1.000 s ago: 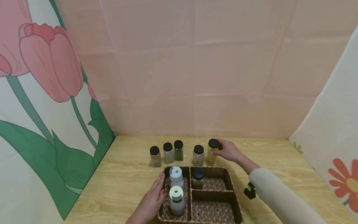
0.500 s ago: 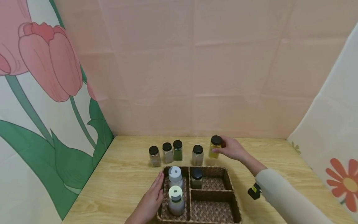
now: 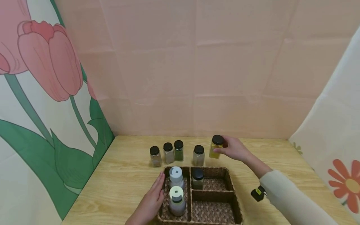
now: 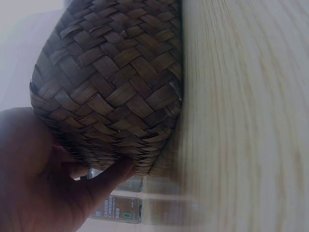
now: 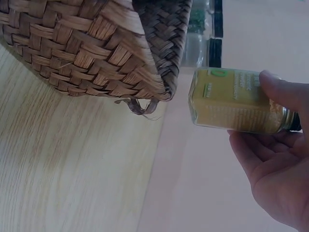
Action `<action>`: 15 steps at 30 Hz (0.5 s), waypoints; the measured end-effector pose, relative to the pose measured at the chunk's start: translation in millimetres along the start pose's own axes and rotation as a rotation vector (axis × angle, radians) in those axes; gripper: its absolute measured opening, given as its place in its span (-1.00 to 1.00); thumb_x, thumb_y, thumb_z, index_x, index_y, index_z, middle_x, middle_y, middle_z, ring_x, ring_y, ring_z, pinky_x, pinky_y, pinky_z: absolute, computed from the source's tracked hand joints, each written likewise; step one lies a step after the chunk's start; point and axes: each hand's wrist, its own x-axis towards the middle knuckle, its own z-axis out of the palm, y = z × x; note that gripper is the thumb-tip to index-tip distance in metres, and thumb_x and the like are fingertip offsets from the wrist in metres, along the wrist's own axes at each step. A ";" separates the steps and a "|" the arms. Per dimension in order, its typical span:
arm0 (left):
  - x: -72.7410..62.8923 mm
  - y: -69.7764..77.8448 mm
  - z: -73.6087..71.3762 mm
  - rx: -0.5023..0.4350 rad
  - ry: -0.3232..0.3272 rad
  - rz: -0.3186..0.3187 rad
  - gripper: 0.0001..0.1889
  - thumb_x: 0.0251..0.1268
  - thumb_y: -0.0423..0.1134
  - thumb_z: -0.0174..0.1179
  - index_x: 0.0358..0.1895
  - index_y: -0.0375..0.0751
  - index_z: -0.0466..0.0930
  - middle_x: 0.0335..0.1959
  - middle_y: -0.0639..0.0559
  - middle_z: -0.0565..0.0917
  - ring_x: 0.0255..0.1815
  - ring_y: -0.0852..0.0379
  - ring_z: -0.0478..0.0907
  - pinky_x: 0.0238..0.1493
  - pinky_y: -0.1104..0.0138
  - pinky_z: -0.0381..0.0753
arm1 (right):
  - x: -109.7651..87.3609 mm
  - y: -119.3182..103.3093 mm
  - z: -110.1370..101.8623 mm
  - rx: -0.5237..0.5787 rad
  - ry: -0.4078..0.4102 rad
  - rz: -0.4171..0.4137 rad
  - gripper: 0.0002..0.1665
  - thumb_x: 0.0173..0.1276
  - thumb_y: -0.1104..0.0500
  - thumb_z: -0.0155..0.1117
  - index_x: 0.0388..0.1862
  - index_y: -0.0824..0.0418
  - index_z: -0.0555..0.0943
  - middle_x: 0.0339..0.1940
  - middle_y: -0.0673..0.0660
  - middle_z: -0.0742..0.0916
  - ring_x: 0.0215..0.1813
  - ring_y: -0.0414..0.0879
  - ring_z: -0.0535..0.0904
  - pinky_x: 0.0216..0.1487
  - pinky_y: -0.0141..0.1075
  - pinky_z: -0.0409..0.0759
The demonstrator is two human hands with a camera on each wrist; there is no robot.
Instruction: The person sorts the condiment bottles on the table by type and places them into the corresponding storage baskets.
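Observation:
My right hand (image 3: 234, 149) grips a glass spice jar of yellow powder (image 3: 215, 151) with a black lid, behind the basket's right back corner. In the right wrist view, thumb and fingers pinch the powder jar (image 5: 236, 99) on opposite sides, its base apart from the wicker. My left hand (image 3: 152, 198) rests against the left wall of the woven divided basket (image 3: 213, 193), fingers straight along it. In the left wrist view, that hand touches the basket's corner (image 4: 106, 82). Two white-capped bottles (image 3: 177, 203) stand in the left compartment and a black-lidded jar (image 3: 198, 180) in the back right one.
Behind the basket stand several black-lidded jars: a brownish one (image 3: 156, 157), a pale one (image 3: 169, 154), a green one (image 3: 178, 152) and a greyish one (image 3: 198, 157). The wooden table (image 3: 126, 175) meets a pink cloth backdrop (image 3: 194, 78) at its far edge.
My right hand has raised the yellow powder jar and shifted it slightly right, away from the greyish jar. My left hand stays against the basket, and the other jars have not moved.

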 end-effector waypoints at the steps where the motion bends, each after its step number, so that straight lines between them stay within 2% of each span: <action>1: 0.4 -0.1 0.1 0.001 -0.003 -0.004 -0.36 0.57 -0.34 -0.07 0.63 -0.22 -0.01 0.66 -0.13 0.01 0.57 -0.17 0.14 0.46 -0.10 0.25 | -1.0 -1.2 -0.7 -0.003 0.002 -0.001 -0.58 0.27 -0.03 0.51 -0.06 0.18 0.60 -0.45 0.04 0.61 -0.45 -0.06 0.43 -0.44 -0.22 0.37; 7: 1.1 0.3 -0.6 0.002 -0.003 -0.007 -0.37 0.57 -0.35 -0.08 0.63 -0.24 0.01 0.66 -0.14 0.01 0.57 -0.18 0.15 0.46 -0.11 0.26 | -5.0 -8.1 -3.3 -0.013 0.005 -0.007 -0.53 0.27 -0.07 0.50 -0.01 0.18 0.62 -0.37 0.03 0.67 -0.38 -0.08 0.49 -0.40 -0.23 0.42; 15: 0.1 1.1 -1.0 -0.007 -0.005 -0.006 -0.36 0.57 -0.35 -0.07 0.63 -0.24 0.01 0.66 -0.14 0.01 0.57 -0.18 0.14 0.45 -0.13 0.26 | -9.9 -19.4 -4.7 0.016 -0.009 -0.012 -0.49 0.27 -0.13 0.49 0.04 0.15 0.63 -0.18 0.04 0.76 -0.19 -0.08 0.67 -0.27 -0.15 0.61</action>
